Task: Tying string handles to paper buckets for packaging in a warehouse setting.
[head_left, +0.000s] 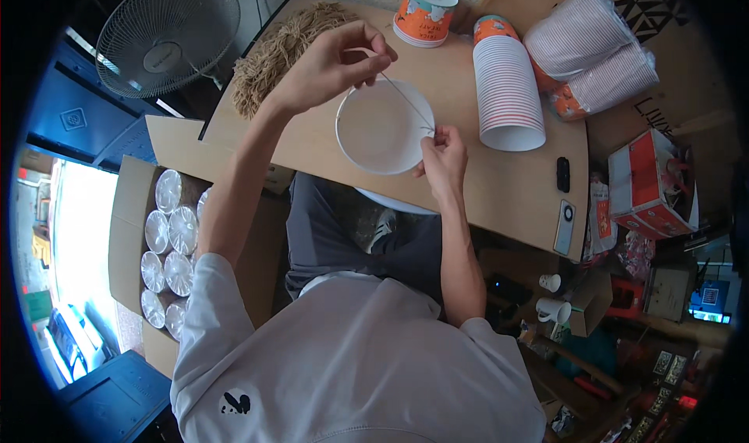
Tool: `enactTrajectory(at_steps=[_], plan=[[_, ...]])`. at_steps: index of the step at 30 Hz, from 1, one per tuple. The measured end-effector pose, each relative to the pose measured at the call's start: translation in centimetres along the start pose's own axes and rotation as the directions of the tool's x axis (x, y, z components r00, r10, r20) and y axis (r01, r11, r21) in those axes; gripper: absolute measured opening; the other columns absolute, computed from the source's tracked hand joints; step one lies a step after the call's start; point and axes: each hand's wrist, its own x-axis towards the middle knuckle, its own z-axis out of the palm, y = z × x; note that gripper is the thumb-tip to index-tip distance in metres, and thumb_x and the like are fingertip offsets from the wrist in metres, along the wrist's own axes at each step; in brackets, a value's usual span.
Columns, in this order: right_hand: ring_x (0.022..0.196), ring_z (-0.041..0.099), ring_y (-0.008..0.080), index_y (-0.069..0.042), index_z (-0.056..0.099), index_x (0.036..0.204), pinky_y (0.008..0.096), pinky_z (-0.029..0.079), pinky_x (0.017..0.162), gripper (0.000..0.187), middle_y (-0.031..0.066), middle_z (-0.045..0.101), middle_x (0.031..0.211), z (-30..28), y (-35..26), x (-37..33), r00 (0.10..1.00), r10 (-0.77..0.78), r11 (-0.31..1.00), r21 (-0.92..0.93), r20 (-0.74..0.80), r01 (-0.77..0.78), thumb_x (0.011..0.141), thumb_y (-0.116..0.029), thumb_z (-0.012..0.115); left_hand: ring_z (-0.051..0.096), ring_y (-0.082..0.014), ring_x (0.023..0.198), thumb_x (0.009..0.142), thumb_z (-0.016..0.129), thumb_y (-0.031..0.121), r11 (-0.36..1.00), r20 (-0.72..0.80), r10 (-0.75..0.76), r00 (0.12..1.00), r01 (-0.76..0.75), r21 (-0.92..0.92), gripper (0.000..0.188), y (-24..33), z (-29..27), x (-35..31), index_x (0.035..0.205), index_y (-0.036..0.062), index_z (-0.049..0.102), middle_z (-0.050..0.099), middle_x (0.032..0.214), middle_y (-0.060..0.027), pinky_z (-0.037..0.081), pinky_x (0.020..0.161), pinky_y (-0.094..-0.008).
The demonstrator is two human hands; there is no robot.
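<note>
A white-lined paper bucket stands on the table before me, its open mouth facing up. My left hand is raised over its far left side, thumb and fingers pinched on a thin cord. The cord runs taut down to the bucket's right rim. There my right hand grips the rim, closed at the spot where the cord meets it. How the cord is fixed at the rim is too small to tell. Beyond my left forearm lies a heap of tan cords.
An orange printed bucket stands at the back. A long stack of nested buckets lies to the right, beside wrapped stacks. A remote and a small black object rest near the right edge. A carton of wrapped stacks stands left.
</note>
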Motion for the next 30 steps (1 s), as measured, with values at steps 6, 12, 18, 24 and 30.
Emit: enactTrajectory(at_steps=[6, 12, 18, 24, 30], plan=[[0.051, 0.067, 0.0198, 0.002, 0.05, 0.102, 0.0337, 0.057, 0.04, 0.013, 0.0118, 0.063, 0.082, 0.3, -1.6, 0.9, 0.993, -0.016, 1.0, 0.021, 0.118, 0.014, 0.097, 0.0, 0.061, 0.071, -0.0116, 0.092, 0.107, 0.065, 0.013, 0.994, 0.012, 0.107, 0.994, -0.107, 0.03, 0.019, 0.5, 0.2, -0.6, 0.122, 0.0029, 0.06, 0.069, 0.118, -0.0069, 0.059, 0.083, -0.0271], [0.058, 0.074, 0.0259, 0.001, 0.045, 0.099, 0.035, 0.063, 0.046, 0.013, 0.0143, 0.063, 0.083, 0.6, -5.0, 2.4, 0.978, -0.168, 0.984, 0.072, 0.122, 0.16, 0.099, 0.001, 0.058, 0.066, -0.0385, 0.126, 0.099, 0.066, 0.006, 0.624, 0.322, 0.189, 0.928, -0.366, 0.69, 0.035, -5.6, 0.8, -3.0, 0.133, 0.0007, 0.063, 0.062, 0.145, -0.021, 0.056, 0.107, -0.0446], [0.06, 0.074, 0.026, 0.002, 0.044, 0.102, 0.0353, 0.063, 0.047, 0.014, 0.0139, 0.06, 0.091, 0.4, -4.4, 1.7, 0.981, -0.034, 0.983, 0.185, 0.193, -0.003, 0.098, 0.002, 0.057, 0.062, -0.0371, 0.131, 0.094, 0.068, 0.003, 0.859, -0.179, 0.334, 0.925, -0.22, 0.463, 0.025, -3.4, 1.9, -3.5, 0.119, 0.0049, 0.073, 0.065, 0.142, -0.0149, 0.051, 0.109, -0.0453], [0.062, 0.074, 0.0245, 0.002, 0.043, 0.104, 0.0349, 0.065, 0.052, 0.014, 0.0119, 0.058, 0.093, 0.8, -4.5, 0.6, 0.984, -0.112, 0.981, 0.174, 0.141, 0.087, 0.098, 0.004, 0.056, 0.061, -0.0376, 0.126, 0.092, 0.073, 0.007, 0.773, -0.472, 0.357, 0.806, 0.029, 0.634, 0.024, -6.7, 2.2, -4.6, 0.116, 0.0108, 0.072, 0.065, 0.136, -0.0155, 0.053, 0.102, -0.0459], [0.074, 0.074, 0.0203, 0.003, 0.05, 0.106, 0.0315, 0.064, 0.062, 0.017, 0.0108, 0.059, 0.098, 1.0, -3.8, -0.5, 0.916, -0.395, 0.915, 0.114, 0.074, 0.386, 0.095, 0.005, 0.063, 0.071, -0.0315, 0.112, 0.1, 0.074, 0.024, 0.975, -0.678, -0.021, 0.735, 0.165, 0.148, 0.059, -8.5, 3.9, -3.4, 0.141, -0.0051, 0.043, 0.064, 0.13, -0.0244, 0.06, 0.089, -0.0404]])
